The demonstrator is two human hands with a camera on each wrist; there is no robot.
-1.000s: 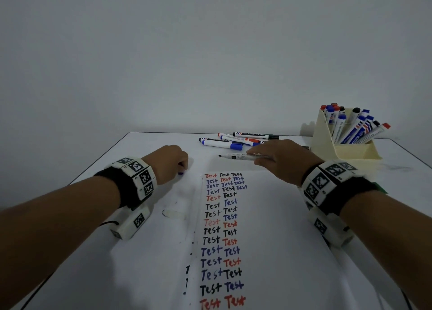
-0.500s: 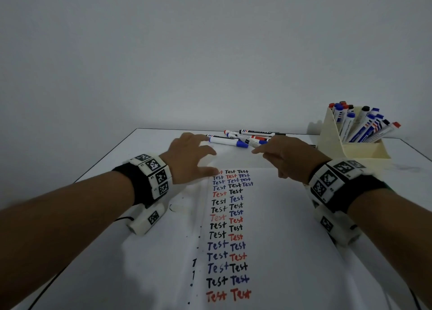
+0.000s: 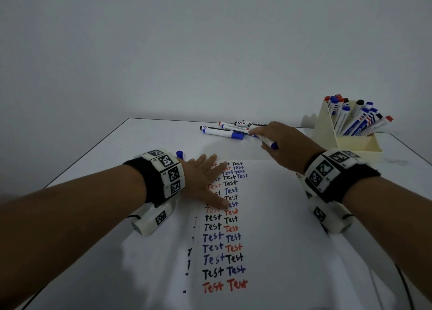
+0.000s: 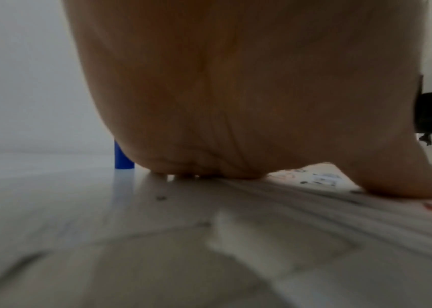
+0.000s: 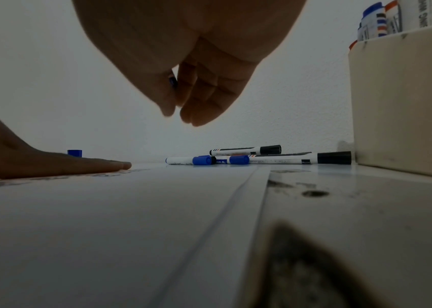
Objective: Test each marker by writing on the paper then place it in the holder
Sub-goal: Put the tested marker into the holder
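My left hand (image 3: 208, 181) lies flat on the paper (image 3: 268, 216), fingers spread over the top rows of "Test" words. A blue cap (image 3: 179, 154) stands on the table just beyond that hand, also showing in the left wrist view (image 4: 122, 156). My right hand (image 3: 268, 134) hovers past the paper's far edge, its fingers curled around a white marker (image 3: 268, 143) with a blue end. In the right wrist view only a blue bit of the marker (image 5: 173, 81) shows between the fingers. The cream holder (image 3: 327, 127) stands at the right with several markers in it.
Several capped markers (image 3: 224, 130) lie in a loose pile at the table's far side, left of the holder (image 5: 404, 100). A wall rises right behind the table. The table's left edge (image 3: 88, 155) runs diagonally beside my left arm.
My left hand let go of the blue cap, opened and came down flat on the paper. My right hand kept the marker and lifted it slightly toward the far right.
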